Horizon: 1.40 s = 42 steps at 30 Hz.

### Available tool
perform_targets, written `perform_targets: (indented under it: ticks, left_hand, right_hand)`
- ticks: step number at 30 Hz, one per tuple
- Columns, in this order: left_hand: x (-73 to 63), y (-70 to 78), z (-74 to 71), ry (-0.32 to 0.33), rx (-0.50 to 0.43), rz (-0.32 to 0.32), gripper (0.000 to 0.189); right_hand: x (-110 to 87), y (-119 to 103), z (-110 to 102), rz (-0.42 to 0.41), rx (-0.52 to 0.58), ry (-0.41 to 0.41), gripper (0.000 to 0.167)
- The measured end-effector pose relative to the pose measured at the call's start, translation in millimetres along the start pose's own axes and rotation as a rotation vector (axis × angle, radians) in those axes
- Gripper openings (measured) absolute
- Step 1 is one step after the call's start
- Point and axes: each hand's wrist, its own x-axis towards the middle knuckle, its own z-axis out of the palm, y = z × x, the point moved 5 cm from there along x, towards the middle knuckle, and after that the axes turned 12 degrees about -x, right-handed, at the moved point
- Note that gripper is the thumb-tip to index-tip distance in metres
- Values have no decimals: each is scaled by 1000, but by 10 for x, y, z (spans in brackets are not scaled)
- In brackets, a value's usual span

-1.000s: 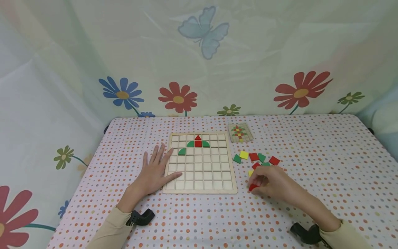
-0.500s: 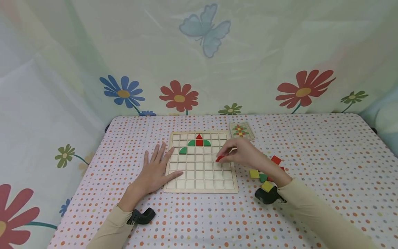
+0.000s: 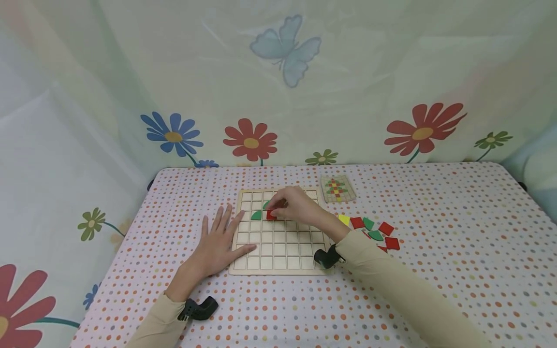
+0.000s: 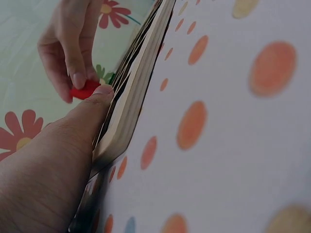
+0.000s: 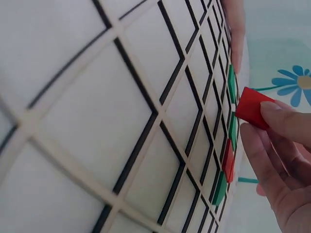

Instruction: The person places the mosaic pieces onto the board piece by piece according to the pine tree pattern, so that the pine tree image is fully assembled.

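So the right hand (image 3: 298, 205) has a pinch grip on a red square tile (image 3: 271, 215), thumb on one side and fingers on the other. The tile is over the upper left part of the wooden grid board (image 3: 278, 250), just right of a green rounded tile (image 3: 256, 215) sitting in one of the cells. The right wrist view shows the red square tilted over there; can't tell if its lower corner touches the board. That view also catches a line of tiles down in the far cells: three green ones and a second red piece (image 5: 229, 160). From the head cam, most of that line is hidden behind the right hand.

Left hand (image 3: 213, 249) isn't gripping anything, just lying flat with the fingers spread, thumb and index over the board's left edge and the rest on the counter (image 3: 278, 309), which has a spotty cloth on it.

Right of the board there's a loose scatter of tiles: a yellow one (image 3: 344, 219), some reds, a couple of greens, partly blocked by the right sleeve (image 3: 404, 280). A little picture card (image 3: 338, 189) with a tree pattern lies by the board's top right corner. Backdrop (image 3: 209, 58) is fabric with big flowers and a blue butterfly (image 3: 285, 50).
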Motion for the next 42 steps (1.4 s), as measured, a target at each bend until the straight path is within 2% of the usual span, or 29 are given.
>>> perform_targets:
  ticks: [6,19,26,37,42]
  left_hand:
    - [3,19,9,-5,2,6,97]
    - [8,40,-17,4,-2,8,96]
    - [5,24,-20,9,0,6,97]
    - [6,-3,-4,15,11,3,96]
    - [0,2,-9,14,8,9,96]
  right_hand:
    - [112,15,89,23,-35,10,12]
    - [157,-51,138,73,-102,10,13]
    - [209,-99,176,122,-154,-22,15]
    - [246,-182,248,104,-286,-58,16]
    - [242,-252,260,51,-394,-46,16]
